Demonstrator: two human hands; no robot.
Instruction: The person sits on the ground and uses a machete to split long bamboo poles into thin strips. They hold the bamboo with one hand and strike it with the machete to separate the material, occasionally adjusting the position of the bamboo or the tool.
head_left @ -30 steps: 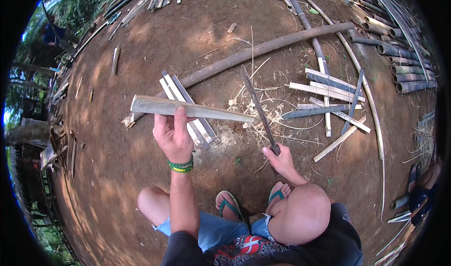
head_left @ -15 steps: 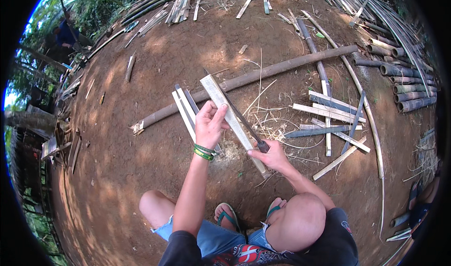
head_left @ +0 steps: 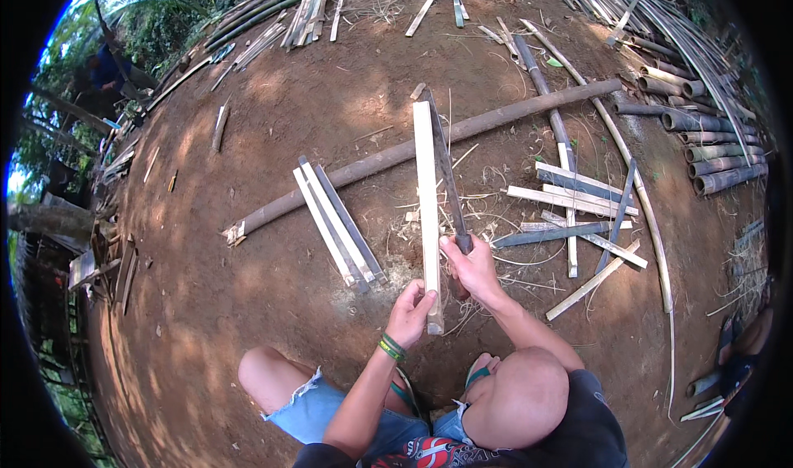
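Note:
Pinched between the thumb and fingers of my left hand point(head_left: 408, 318) is the near end of a split bamboo slat point(head_left: 427, 187). The slat points away from me, its pale, smooth face turned up. My right hand point(head_left: 472, 271) is wrapped round the dark handle of a machete point(head_left: 451, 183). Its long dark blade runs along the slat's right side, the tip close to the slat's far end. Whether the blade touches the slat I cannot tell. My right thumb lies close to the slat's right edge.
Several split slats point(head_left: 339, 220) lie left of my hands, and a crossed heap of slats point(head_left: 578, 195) lies to the right. A long bamboo pole point(head_left: 363, 166) crosses the ground ahead. Shavings point(head_left: 487, 220) litter the soil. Thick bamboo tubes point(head_left: 719, 150) are stacked far right.
My left hand has slid from the slat's middle to its near end. The slat has swung from leaning left to nearly straight ahead, and the machete has turned with it.

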